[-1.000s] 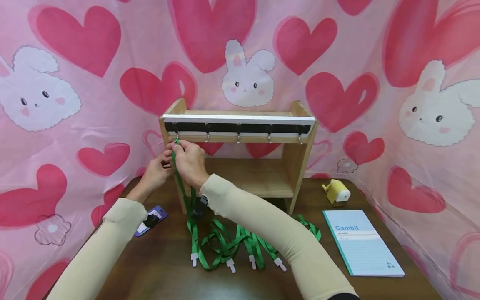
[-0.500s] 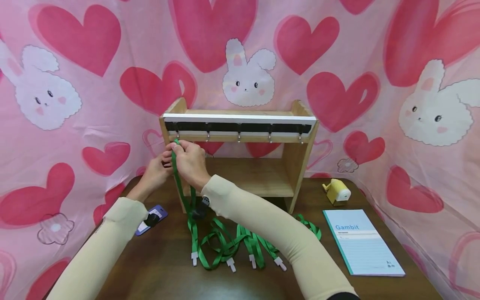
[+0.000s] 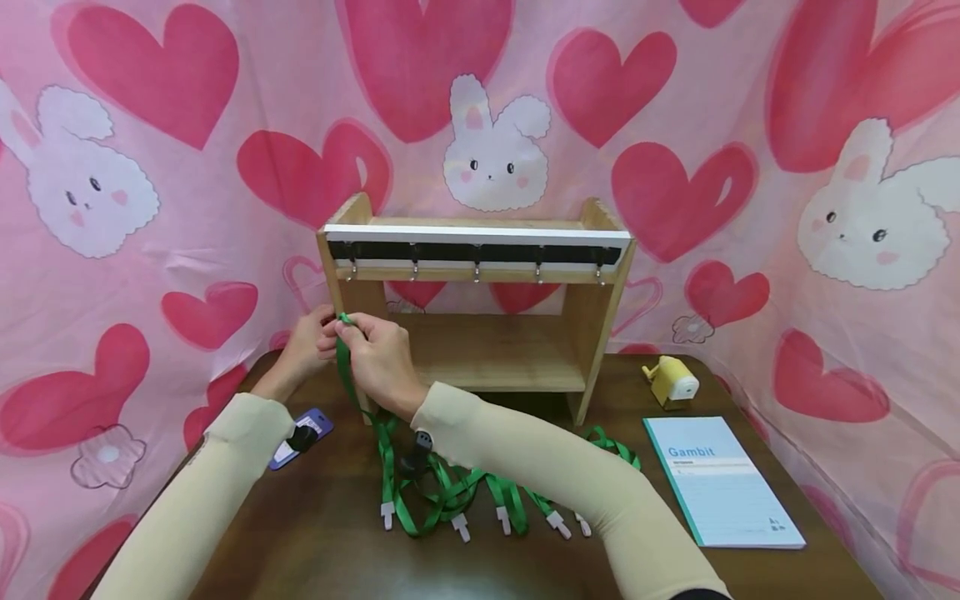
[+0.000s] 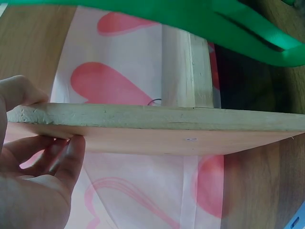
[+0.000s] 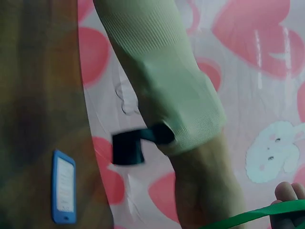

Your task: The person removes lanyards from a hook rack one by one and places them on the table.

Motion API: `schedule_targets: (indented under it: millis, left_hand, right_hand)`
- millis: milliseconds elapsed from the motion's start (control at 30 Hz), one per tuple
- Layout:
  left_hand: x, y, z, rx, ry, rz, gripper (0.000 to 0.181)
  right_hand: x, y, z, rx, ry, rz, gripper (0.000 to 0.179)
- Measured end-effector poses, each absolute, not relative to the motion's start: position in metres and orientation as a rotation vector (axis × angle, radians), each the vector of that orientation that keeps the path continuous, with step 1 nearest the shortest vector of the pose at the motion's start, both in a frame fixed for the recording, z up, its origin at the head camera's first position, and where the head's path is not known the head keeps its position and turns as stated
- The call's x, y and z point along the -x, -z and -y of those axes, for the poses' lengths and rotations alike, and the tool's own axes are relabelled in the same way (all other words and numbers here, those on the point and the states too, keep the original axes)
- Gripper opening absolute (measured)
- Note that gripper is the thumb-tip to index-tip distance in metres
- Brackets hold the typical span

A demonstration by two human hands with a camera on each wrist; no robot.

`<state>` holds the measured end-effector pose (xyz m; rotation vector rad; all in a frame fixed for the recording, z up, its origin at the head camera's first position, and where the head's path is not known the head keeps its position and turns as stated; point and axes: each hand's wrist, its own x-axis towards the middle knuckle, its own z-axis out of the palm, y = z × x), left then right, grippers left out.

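In the head view, my right hand pinches the top of a green lanyard, in front of the wooden shelf's left upright. The strap trails down to the table. My left hand is beside that upright; in the left wrist view its relaxed fingers touch the outer face of the upright. The right wrist view catches curled fingertips by the strap. Above the hands, the leftmost hook hangs bare in a row of several along the shelf's black strip.
More green lanyards with white clips lie tangled before the wooden shelf. A blue-edged badge holder lies at left, partly behind my sleeve. On the right are a yellow pencil sharpener and a light-blue notebook.
My right hand has come down with the lanyard's top, away from just under the leftmost hook. My left hand has shifted slightly down and left. Another white clip shows beside my right sleeve.
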<state>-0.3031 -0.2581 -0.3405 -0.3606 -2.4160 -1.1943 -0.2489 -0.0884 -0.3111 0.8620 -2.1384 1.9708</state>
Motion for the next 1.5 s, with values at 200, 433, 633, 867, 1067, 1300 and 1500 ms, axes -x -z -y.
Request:
schedule_targets:
  millis: [200,433,633,867,1067,1300,1500]
  left_hand:
    - [0.303,0.340,0.256,0.256,1.302,2.516,0.043]
    - [0.304,0.341,0.254,0.234,1.309,2.518,0.048]
    - [0.306,0.343,0.254,0.229,1.273,2.511,0.047]
    - [0.304,0.342,0.256,0.229,1.300,2.530,0.049]
    - [0.304,0.341,0.256,0.242,1.299,2.533,0.048]
    - [0.303,0.341,0.256,0.239,1.286,2.545,0.049]
    - [0.303,0.340,0.256,0.229,1.281,2.552,0.050]
  right_hand:
    - [0.230,0.325,0.074,-0.870,-2.342,2.067,0.027]
    - [0.203,0.339,0.055,-0.941,-2.567,2.049,0.027]
    - [0.183,0.357,0.045,-0.995,-2.673,2.084,0.030]
    - [0.174,0.381,0.040,-0.914,-2.682,2.179,0.026]
    - [0.180,0.401,0.044,-0.863,-2.655,2.172,0.027]
    - [0.199,0.425,0.052,-0.681,-2.614,2.169,0.025]
    - [0.229,0.445,0.061,-0.562,-2.482,2.150,0.025]
